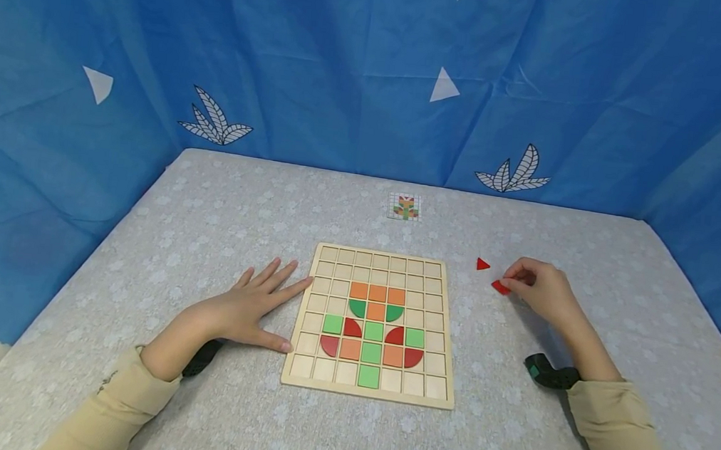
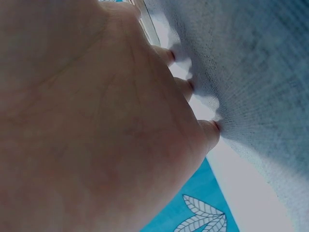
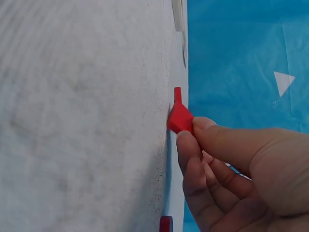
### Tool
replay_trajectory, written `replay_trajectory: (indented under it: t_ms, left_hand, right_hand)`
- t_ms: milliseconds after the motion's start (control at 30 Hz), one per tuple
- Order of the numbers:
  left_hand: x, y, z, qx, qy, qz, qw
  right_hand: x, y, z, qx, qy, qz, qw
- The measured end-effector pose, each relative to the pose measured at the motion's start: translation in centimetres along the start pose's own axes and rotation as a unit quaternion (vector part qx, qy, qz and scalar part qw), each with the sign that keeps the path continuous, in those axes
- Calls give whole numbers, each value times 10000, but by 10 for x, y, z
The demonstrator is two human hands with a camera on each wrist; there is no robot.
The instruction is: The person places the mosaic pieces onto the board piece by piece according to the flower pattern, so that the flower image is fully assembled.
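Observation:
My right hand [image 1: 541, 291] pinches a small red tile [image 3: 180, 119] between thumb and fingertips, right of the board. A red triangle tile [image 1: 483, 264] lies on the table just beyond it. With fingers spread, my left hand [image 1: 247, 308] rests at the left edge of the wooden grid board [image 1: 367, 397]; its thumb and index fingertip touch the frame. Orange squares [image 1: 377, 294], green squares [image 1: 371, 352], and green and red quarter-round tiles [image 1: 413, 358] form a flower-like pattern on the board. Mostly palm fills the left wrist view.
A small pattern card [image 1: 405, 207] with a similar coloured flower lies behind the board. The patterned grey tablecloth [image 1: 240, 207] covers the table. Blue curtain [image 1: 322, 71] hangs behind and at both sides. In the right wrist view, another red object [image 3: 165, 224] shows at the bottom edge.

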State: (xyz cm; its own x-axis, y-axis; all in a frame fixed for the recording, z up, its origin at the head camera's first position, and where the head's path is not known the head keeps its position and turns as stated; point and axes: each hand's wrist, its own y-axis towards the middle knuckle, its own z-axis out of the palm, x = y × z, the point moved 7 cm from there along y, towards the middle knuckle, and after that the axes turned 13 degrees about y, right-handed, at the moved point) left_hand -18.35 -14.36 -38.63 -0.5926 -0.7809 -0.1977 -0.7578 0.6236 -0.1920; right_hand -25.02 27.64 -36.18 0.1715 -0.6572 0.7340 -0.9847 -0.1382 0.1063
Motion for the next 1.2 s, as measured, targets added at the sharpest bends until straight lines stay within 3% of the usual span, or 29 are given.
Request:
replay_trajectory:
  t_ms: [233, 667, 867, 1133, 1200]
  left_hand:
    - [-2, -2, 5, 72, -57, 11, 10000]
    - [1, -1, 2, 12, -28, -41, 10000]
    - [2, 0, 3, 38, -26, -68, 10000]
    - [1, 1, 3, 33, -46, -52, 10000]
    - [0, 1, 3, 31, -63, -43, 10000]
  right_hand:
    - [-3, -4, 7, 404, 658, 143, 9969]
    - [7, -1, 12, 747, 932, -372, 9921]
    - [7, 0, 11, 598, 1183, -208, 9910]
    - [7, 7, 17, 95, 1579, 489, 9862]
    - [10, 10, 20, 71, 1707, 445, 9843]
